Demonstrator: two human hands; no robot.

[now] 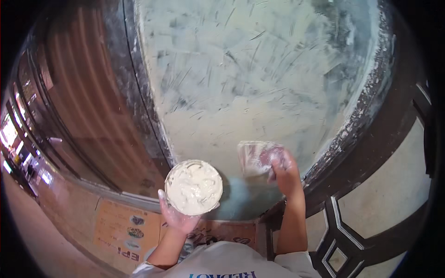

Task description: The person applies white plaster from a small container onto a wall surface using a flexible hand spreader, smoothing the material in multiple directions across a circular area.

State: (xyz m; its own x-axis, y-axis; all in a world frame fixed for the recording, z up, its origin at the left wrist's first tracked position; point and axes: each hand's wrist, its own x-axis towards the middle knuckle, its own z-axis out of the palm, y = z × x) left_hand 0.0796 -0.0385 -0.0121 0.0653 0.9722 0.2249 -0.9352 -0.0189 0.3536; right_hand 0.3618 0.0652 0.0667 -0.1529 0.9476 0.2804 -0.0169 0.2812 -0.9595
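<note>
In my left hand point(180, 217) rests a round tub, its fingers and palm curved around the near left side. Thick, cream-white paste point(193, 187) fills the tub, its surface lumpy and streaked. My right hand point(283, 169) grips a flat, roughly rectangular putty scraper point(255, 157) smeared with the same pale paste. The scraper is slightly blurred and lies over the lower part of the wall panel point(208, 125); whether its edge touches the panel I cannot tell. Pale paste coats the panel in uneven strokes, with grey-green patches showing through. White residue covers my right fingers.
A dark, paste-spattered frame point(366, 106) borders the panel on the right, and another dark post point(139, 88) on the left. Brown corrugated sheeting point(88, 83) stands further left. Printed cardboard point(116, 229) lies below on the floor. Dark panelling with angular trim point(345, 222) is at lower right.
</note>
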